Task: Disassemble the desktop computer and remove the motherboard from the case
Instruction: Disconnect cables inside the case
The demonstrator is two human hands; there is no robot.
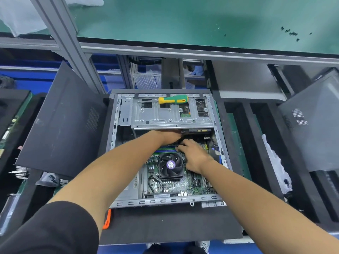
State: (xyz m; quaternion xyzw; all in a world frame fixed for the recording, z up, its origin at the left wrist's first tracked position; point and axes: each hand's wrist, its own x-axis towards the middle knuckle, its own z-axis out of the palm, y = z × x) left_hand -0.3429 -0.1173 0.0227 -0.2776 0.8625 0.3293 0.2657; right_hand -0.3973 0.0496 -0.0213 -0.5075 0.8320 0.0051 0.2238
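Both hands — L point(169, 136), R point(194, 154) — over motherboard point(176, 186) by RAM slots; grips can't tell.

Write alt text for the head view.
Both hands, left hand and right hand, reach into an open desktop computer case near the memory slots above the CPU fan on the motherboard. A green-and-yellow screwdriver lies on the drive cage.
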